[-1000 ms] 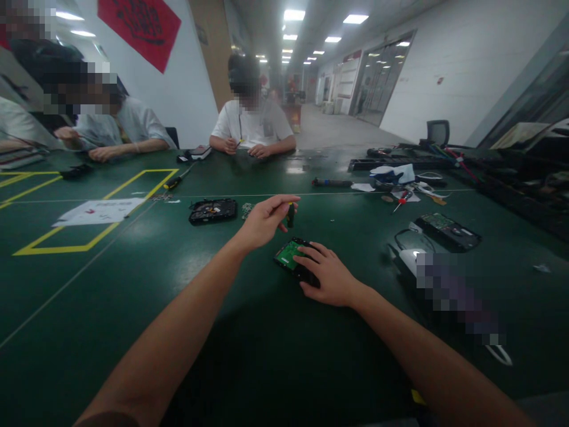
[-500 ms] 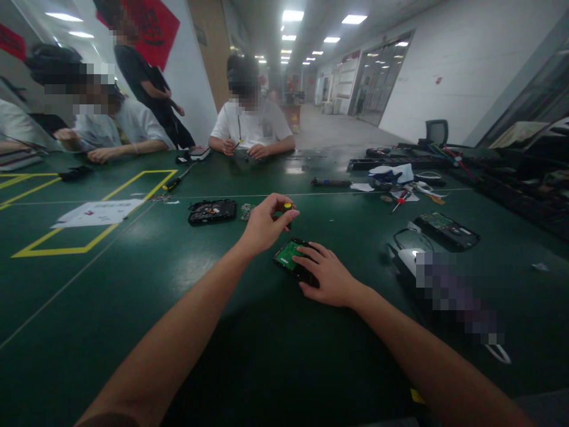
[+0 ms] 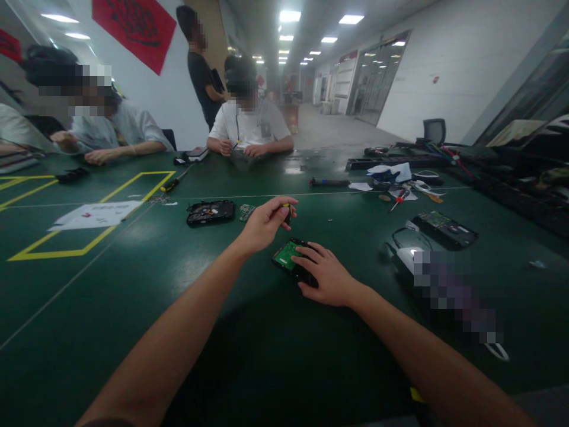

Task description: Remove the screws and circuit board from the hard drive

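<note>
The left hand (image 3: 265, 223) grips a black-and-yellow screwdriver (image 3: 288, 218) (tip not discernible) near the far edge of the hard drive (image 3: 284, 255), which lies green side up on the table (image 3: 267, 338) beneath the spread fingers of the right hand (image 3: 332, 277).

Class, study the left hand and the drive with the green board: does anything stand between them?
Nothing visible stands between the left hand, with its yellow-and-black tool, and the exposed part of the green board. The right hand, however, covers the right side of the drive.
</note>
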A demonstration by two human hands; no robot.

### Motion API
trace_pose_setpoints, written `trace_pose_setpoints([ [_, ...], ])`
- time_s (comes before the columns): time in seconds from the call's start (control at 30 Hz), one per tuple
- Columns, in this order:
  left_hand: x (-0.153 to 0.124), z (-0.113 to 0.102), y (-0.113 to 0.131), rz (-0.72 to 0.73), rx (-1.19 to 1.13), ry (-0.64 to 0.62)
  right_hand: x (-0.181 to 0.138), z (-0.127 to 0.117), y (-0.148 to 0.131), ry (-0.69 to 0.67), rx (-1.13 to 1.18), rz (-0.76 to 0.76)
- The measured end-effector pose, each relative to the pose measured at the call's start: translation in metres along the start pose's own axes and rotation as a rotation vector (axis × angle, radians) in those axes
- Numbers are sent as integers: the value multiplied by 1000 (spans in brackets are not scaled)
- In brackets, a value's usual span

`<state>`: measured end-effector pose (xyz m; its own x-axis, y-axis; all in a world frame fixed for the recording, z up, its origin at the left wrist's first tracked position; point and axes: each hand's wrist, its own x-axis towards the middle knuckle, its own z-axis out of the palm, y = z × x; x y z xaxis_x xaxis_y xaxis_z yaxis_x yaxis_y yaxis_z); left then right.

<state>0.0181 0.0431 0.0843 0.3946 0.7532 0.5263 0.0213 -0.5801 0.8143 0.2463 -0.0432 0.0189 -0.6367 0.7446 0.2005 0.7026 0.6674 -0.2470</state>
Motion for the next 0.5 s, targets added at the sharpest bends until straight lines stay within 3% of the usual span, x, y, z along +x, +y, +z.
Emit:
trace_pose_setpoints([
  [0.33,0,3,-9,-50,29,118,0,-2,-2,-9,2,16],
  [0.5,-2,5,-3,-43,-13,76,0,-2,-2,-16,4,16],
])
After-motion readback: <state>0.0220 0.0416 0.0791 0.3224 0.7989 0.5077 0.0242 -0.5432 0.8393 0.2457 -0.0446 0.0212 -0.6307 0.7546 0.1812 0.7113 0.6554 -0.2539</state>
